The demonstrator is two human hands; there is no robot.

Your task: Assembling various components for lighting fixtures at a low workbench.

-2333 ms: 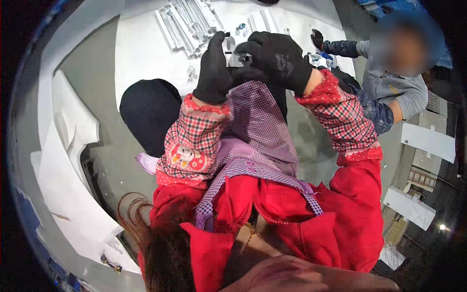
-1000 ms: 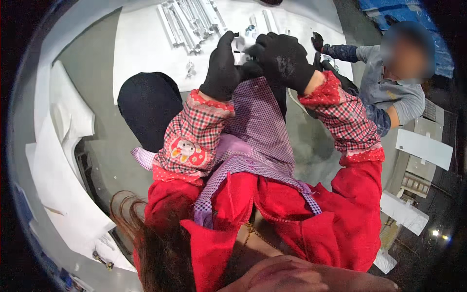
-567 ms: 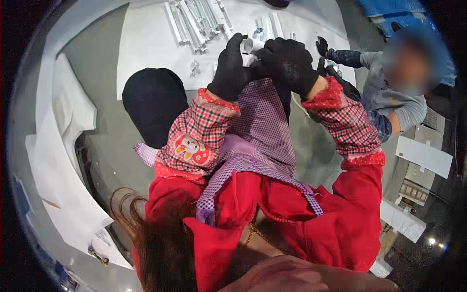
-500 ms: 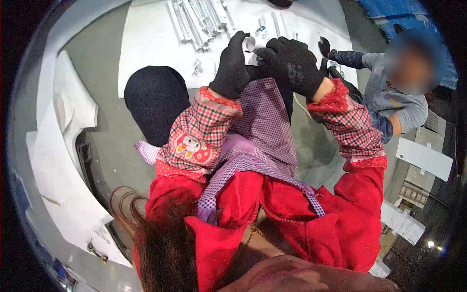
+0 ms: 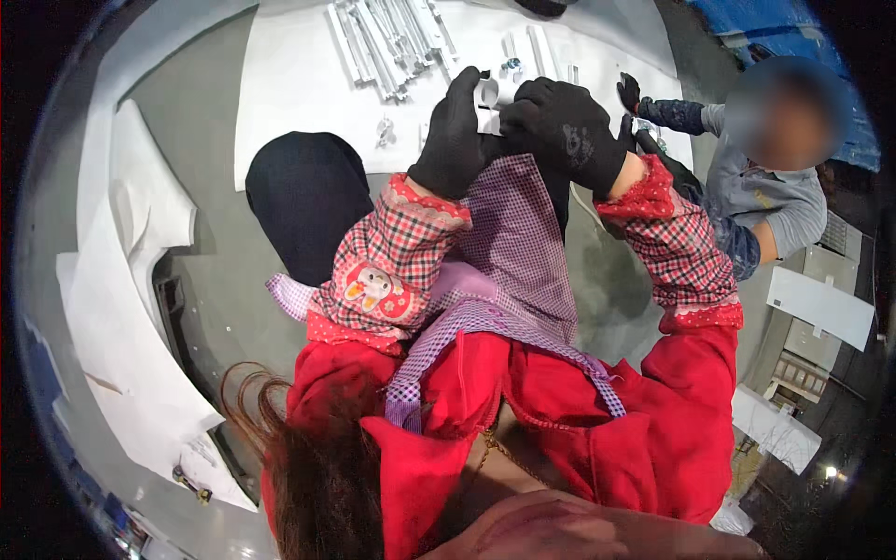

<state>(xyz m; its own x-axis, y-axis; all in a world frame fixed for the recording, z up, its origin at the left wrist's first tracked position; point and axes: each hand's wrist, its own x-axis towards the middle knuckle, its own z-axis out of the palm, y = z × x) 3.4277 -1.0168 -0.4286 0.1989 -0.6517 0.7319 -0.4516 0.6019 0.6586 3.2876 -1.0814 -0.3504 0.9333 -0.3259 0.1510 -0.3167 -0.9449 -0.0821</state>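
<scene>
Both my hands wear black gloves and meet at the near edge of a white-covered surface. Between them is a small pale part with a round opening (image 5: 488, 120), its lower portion hidden by the gloves. My left hand (image 5: 454, 140) closes on it from the left, thumb pointing up. The fingers of my right hand (image 5: 571, 131) are curled over its right side. Beyond the hands, long silver metal rails (image 5: 378, 47) lie in a pile. A small shiny piece (image 5: 385, 133) rests left of my left hand, and a small blue-and-silver fitting (image 5: 511, 65) lies past the part.
The white sheet (image 5: 289, 84) covers the work surface. At the right a co-worker in a grey shirt (image 5: 779, 210) reaches a gloved hand (image 5: 629, 91) onto it. White sheeting (image 5: 121, 345) lies on the floor at left. Pale panels (image 5: 821, 306) stand at far right.
The whole view has shifted slightly. Both hands stay closed around the small part, and more of its pale face shows between them. The right hand has turned a little.
</scene>
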